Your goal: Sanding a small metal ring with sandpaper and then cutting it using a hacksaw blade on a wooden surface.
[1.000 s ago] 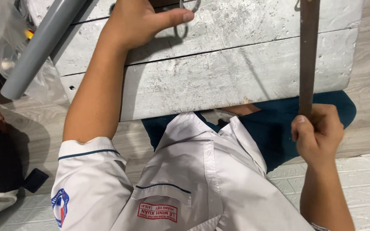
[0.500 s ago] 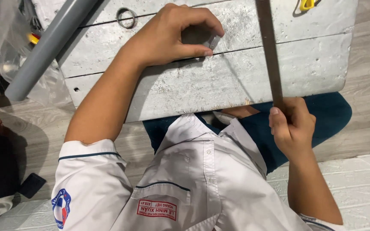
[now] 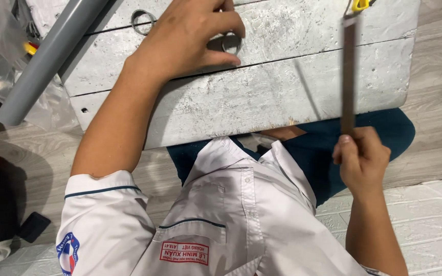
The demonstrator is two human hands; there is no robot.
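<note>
While left hand (image 3: 190, 43) pins ring (image 3: 231, 43), saw (image 3: 349, 76) perhaps hovers.

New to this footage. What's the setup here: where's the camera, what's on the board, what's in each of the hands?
There is no machine: a person works with two bare hands. The single picture comes from a camera worn on the head, looking down past a white shirt.

Across the lap lies a worn, whitewashed wooden board. The left hand rests on it, with fingers and thumb around a small grey ring. A second ring lies loose further left. A grey plastic pipe slants over the board's left end, with a clear plastic bag beneath it.

The right hand grips the near end of a long, thin, dark metal blade or strip, which reaches up over the board. Its far end has a yellow part, cut off by the frame.
</note>
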